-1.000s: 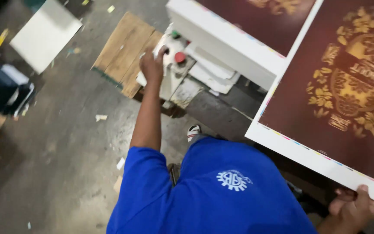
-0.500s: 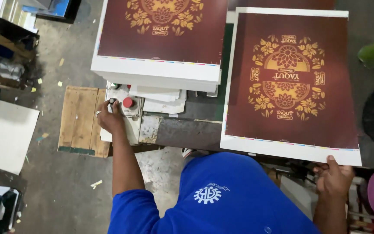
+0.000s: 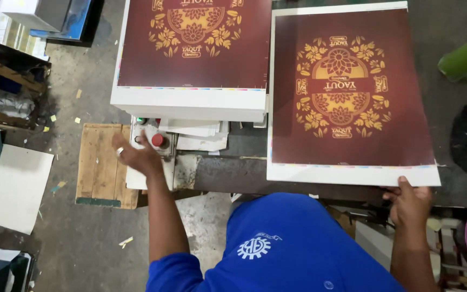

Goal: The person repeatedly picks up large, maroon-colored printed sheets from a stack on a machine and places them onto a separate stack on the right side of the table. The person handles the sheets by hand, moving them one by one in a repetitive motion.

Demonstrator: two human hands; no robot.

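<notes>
Both hands are at work on opposite sides of the blue-shirted body. A dark red printed sheet (image 3: 352,97) with a gold floral design is pinched at its white lower edge by the right hand (image 3: 411,203), thumb on top and fingers hidden beneath. The sheet lies flat at about two o'clock from the torso, well apart from the left hand. The left hand (image 3: 136,154), at about ten o'clock, is spread open with fingers splayed and a ring visible, hovering just beside a red round button (image 3: 158,140) on a small grey control box (image 3: 155,157); whether the box is touched cannot be told.

As a judgement, one sheet has been brought off to the side, while a thick stack of like sheets (image 3: 190,54) at twelve o'clock is left to be handled.

Compared with half a second ago, the left hand has been opened and lifted off the button it was pressing, and the sheet has been kept in the same grip.

Further out, a wooden pallet (image 3: 101,165) sits at nine o'clock on the concrete floor (image 3: 71,249), with a pale board (image 3: 17,186) beyond it, and a green tube (image 3: 463,57) lies at three o'clock.
</notes>
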